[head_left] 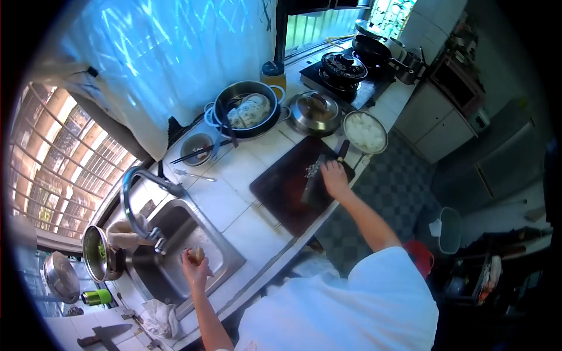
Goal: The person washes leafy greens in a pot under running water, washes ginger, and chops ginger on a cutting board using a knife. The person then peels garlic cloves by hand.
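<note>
Over the sink [234, 261], my left hand [196, 274] is closed around a small brownish lump [196, 255], whose kind I cannot make out. A dark cutting board [281, 186] lies on the tiled counter to the right. On it is a broad-bladed kitchen knife [313, 192], its dark handle pointing toward the far edge. My right hand [335, 178] is closed on the knife near where blade and handle meet; the fingertips are partly hidden. Finely chopped pale bits [312, 169] lie by the blade, beside my fingers.
Behind the board stand a pot with pale food [252, 111], a lidded pan [316, 111] and a bowl of white pieces [365, 131]. A small bowl [197, 149] with chopsticks and a fork [194, 175] lie left. The faucet [132, 199] arches over the sink; another knife [108, 334] lies lower left.
</note>
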A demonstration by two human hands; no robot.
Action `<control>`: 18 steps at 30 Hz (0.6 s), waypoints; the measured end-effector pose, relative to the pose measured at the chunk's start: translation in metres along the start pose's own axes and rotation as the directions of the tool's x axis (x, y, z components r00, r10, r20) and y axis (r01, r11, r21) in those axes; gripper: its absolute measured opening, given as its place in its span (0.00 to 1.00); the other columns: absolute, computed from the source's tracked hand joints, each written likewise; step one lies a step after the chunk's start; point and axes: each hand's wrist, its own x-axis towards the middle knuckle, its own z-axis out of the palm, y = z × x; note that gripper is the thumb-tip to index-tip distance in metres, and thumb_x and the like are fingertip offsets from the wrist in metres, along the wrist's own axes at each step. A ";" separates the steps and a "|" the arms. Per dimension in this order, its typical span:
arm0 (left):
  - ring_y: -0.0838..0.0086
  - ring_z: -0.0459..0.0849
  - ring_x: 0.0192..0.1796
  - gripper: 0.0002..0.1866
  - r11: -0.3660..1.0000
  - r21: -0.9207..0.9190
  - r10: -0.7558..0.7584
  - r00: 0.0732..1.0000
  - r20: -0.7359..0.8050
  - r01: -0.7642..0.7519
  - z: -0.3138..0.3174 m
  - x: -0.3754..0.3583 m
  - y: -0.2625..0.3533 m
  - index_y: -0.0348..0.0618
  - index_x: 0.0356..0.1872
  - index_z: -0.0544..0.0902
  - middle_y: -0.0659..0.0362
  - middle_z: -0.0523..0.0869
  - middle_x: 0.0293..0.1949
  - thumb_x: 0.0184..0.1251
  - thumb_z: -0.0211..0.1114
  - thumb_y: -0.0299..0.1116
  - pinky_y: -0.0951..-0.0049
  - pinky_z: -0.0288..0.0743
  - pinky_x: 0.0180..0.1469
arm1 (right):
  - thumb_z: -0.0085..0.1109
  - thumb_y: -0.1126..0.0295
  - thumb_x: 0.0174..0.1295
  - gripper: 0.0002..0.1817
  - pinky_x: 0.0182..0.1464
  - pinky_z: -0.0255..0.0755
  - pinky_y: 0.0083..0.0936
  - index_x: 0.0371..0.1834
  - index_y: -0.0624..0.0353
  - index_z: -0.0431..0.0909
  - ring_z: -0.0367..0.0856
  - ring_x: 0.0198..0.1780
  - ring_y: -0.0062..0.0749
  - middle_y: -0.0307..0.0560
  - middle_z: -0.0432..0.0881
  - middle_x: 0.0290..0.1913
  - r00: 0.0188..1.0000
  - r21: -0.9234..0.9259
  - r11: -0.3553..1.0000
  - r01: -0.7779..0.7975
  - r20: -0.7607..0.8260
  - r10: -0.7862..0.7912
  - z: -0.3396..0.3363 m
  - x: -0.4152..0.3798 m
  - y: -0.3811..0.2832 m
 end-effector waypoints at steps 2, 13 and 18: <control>0.73 0.78 0.40 0.26 0.962 -0.244 -0.095 0.987 0.130 0.125 0.053 -0.007 0.038 0.37 0.50 0.70 0.53 0.76 0.41 0.45 0.67 0.25 0.74 0.74 0.41 | 0.51 0.73 0.50 0.25 0.58 0.61 0.39 0.55 0.58 0.66 0.69 0.51 0.40 0.47 0.72 0.42 0.978 -0.113 0.992 0.052 -0.196 -0.073 0.023 0.017 0.045; 0.58 0.80 0.40 0.32 0.938 0.268 -0.252 0.964 0.087 0.221 0.287 -0.020 0.136 0.33 0.51 0.71 0.48 0.81 0.37 0.44 0.69 0.37 0.66 0.72 0.47 | 0.54 0.70 0.48 0.21 0.43 0.68 0.28 0.49 0.55 0.69 0.72 0.41 0.32 0.39 0.72 0.35 0.712 0.239 0.710 0.662 0.094 -0.696 0.024 0.062 0.134; 0.56 0.79 0.41 0.29 0.718 0.694 0.118 0.992 -0.045 -0.054 0.301 -0.031 0.144 0.34 0.52 0.70 0.46 0.80 0.38 0.47 0.66 0.35 0.63 0.71 0.47 | 0.54 0.69 0.46 0.19 0.32 0.70 0.21 0.45 0.52 0.71 0.72 0.37 0.28 0.35 0.71 0.29 0.692 0.224 0.666 0.711 -0.051 -0.721 0.012 0.032 0.140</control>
